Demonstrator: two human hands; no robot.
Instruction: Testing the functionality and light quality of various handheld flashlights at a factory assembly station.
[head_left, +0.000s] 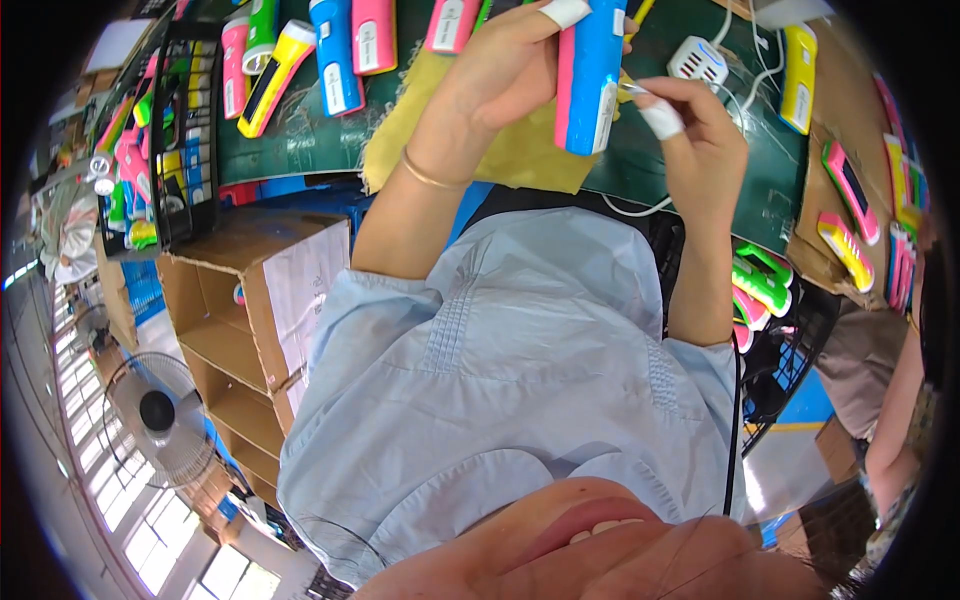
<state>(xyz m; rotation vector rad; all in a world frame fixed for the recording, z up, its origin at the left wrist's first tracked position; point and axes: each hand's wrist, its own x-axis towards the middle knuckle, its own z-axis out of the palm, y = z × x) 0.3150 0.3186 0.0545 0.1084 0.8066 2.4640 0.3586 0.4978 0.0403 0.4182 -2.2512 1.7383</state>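
My left hand [505, 65], with white tape on its thumb, is closed around a blue flashlight [597, 75] held upright over the table. A pink strip runs along its left side; I cannot tell whether it belongs to a second flashlight. My right hand [710, 135], also taped at a fingertip, is pinched beside the flashlight's lower right side. A small, thin silvery piece shows at its fingertips, too small to name. Under both hands lies a yellow cloth [430, 130] on the green table [290, 150].
Several flashlights line the table's far edge, among them a yellow one [278, 80]. A black basket [190, 130] of flashlights stands at left, above a cardboard shelf [225, 290]. At right are a white multi-port charger [698, 62], cables and flashlights on cardboard. Another person's arm [895, 430] shows at far right.
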